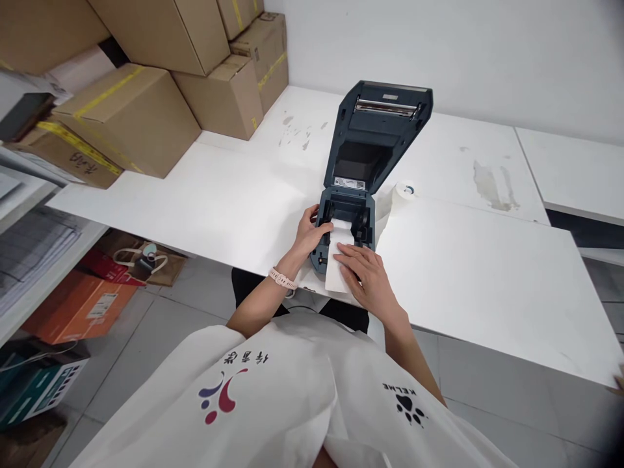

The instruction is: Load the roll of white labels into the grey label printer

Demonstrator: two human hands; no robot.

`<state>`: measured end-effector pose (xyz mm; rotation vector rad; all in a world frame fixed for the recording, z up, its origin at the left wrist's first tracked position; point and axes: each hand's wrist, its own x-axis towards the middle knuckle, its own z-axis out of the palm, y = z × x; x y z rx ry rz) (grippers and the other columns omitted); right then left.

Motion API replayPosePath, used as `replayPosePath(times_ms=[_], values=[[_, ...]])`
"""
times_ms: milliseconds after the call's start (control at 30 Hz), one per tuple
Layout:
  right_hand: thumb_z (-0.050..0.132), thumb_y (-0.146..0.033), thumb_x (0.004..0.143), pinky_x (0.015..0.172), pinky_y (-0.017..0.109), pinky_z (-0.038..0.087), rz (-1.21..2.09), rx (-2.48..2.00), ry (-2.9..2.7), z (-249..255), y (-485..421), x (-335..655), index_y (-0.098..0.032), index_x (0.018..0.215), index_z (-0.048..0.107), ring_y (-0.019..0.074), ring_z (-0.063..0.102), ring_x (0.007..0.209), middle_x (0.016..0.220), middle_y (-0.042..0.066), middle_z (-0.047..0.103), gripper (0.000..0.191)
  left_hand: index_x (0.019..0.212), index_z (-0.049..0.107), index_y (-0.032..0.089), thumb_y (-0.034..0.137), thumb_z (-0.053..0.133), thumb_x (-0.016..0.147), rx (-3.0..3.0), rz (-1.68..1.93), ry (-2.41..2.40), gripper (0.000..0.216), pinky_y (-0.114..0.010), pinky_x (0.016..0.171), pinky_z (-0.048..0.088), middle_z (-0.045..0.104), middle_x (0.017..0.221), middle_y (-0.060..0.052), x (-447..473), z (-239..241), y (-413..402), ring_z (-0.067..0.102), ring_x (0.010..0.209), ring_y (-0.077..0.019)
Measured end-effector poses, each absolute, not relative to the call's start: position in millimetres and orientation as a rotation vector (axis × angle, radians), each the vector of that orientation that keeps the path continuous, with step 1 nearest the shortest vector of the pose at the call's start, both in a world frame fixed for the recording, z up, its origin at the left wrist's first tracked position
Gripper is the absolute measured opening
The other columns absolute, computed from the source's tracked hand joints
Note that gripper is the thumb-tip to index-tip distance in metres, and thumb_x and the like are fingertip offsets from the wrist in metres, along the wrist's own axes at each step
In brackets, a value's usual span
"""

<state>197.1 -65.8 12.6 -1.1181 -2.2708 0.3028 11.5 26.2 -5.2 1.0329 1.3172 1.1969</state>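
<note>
**Label printer** (348,221): dark blue-grey, standing at the near edge of the white worktop (219,201), directly in front of the person. Its lid (377,133) is swung up and back, with the roller bar showing at the top.

**Paper strip** (336,266): white, running out of the printer's open bay toward the person. It lies over the printer's front lip, and its free end reaches the worktop edge.

**Left hand** (309,234): set against the printer's left side, fingers curled over the side wall, thumb reaching toward the upper part of the paper strip. A pale wristband (283,279) sits on the wrist.

**Right hand** (365,273): palm down, fingers stretched out and held close together, lying flat on the right part of the paper strip just in front of the printer.

**Paper roll** (404,192): white, on the worktop just beside the printer's right side, apart from both hands.

**Cardboard boxes** (131,117): brown, some with yellow tape, stacked at the far left of the worktop against the wall.

**Stains** (490,185): grey-brown marks on the worktop to the right of the lid.

**Orange box** (78,305): on the tiled floor at left, below a white shelf (29,260).
</note>
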Motion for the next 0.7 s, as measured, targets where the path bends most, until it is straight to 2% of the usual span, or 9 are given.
replayPosePath(times_ms=[367,533,633,700], values=[[0.054,-0.023,0.105,0.116,0.058,0.043,0.413,-1.126,-2.183,9,-69,199,-0.029,0.129,0.07,0.0276,0.062,0.137,0.142,0.004,0.07,0.029,0.137,0.053,0.019,0.032,0.079,0.071,1.047,1.168,1.328,0.072,-0.044,0.111,0.046,0.057,0.149,-0.016,10,-1,26,0.055,0.136,-0.0312],[0.062,-0.028,0.101,0.118,0.06,0.043,0.708,-1.091,-2.002,12,-71,207,-0.035,0.117,0.076,0.0279,0.066,0.13,0.131,0.0,0.076,0.022,0.145,0.048,0.019,0.041,0.08,0.076,1.09,1.13,1.336,0.079,-0.047,0.115,0.045,0.052,0.155,-0.017,9,-1,17,0.05,0.143,-0.0338],[0.064,-0.038,0.1,0.116,0.054,0.048,0.813,-1.088,-1.67,20,-46,224,-0.038,0.124,0.073,0.0262,0.066,0.131,0.134,0.0,0.074,0.025,0.159,0.032,0.027,0.055,0.081,0.077,1.162,1.06,1.329,0.099,-0.051,0.122,0.039,0.039,0.167,-0.014,10,2,-11,0.037,0.154,-0.0365],[0.065,-0.049,0.098,0.119,0.053,0.045,0.685,-1.107,-1.471,32,-9,236,-0.038,0.137,0.065,0.0273,0.058,0.141,0.147,0.001,0.065,0.041,0.164,0.019,0.034,0.061,0.082,0.075,1.166,0.972,1.37,0.113,-0.056,0.127,0.031,0.019,0.176,-0.009,9,5,-37,0.019,0.162,-0.0387]])
